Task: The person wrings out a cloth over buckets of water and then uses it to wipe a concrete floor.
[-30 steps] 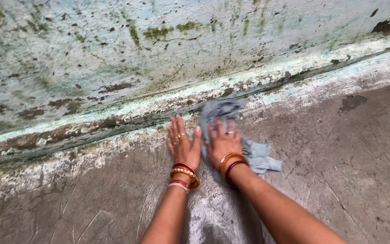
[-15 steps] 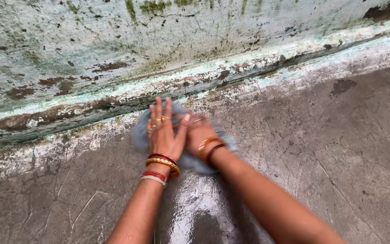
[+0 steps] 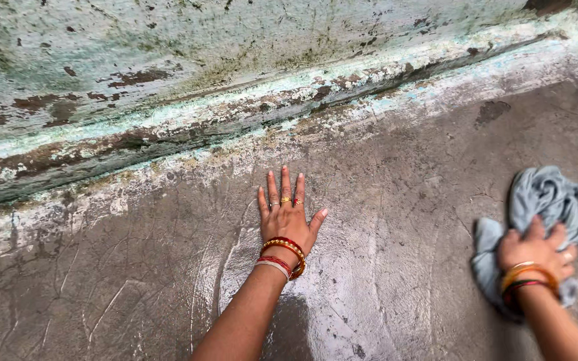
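My left hand (image 3: 287, 217) lies flat on the grey concrete floor (image 3: 135, 281), palm down, fingers spread towards the wall, holding nothing. Rings show on its fingers and red and gold bangles on the wrist. My right hand (image 3: 533, 251) is at the right of the view, pressed down on a crumpled grey-blue cloth (image 3: 546, 197) that rests on the floor. It also wears bangles. The cloth bunches out above and to the left of that hand.
A stained, peeling wall (image 3: 235, 47) in pale green and white runs across the top, with a raised ledge (image 3: 168, 134) at its foot. A wet, shiny streak (image 3: 329, 294) marks the floor between my arms.
Both hands were together on the cloth near the ledge. Now my right hand has swept the cloth far to the right, while my left hand stays flat on the floor without the cloth.
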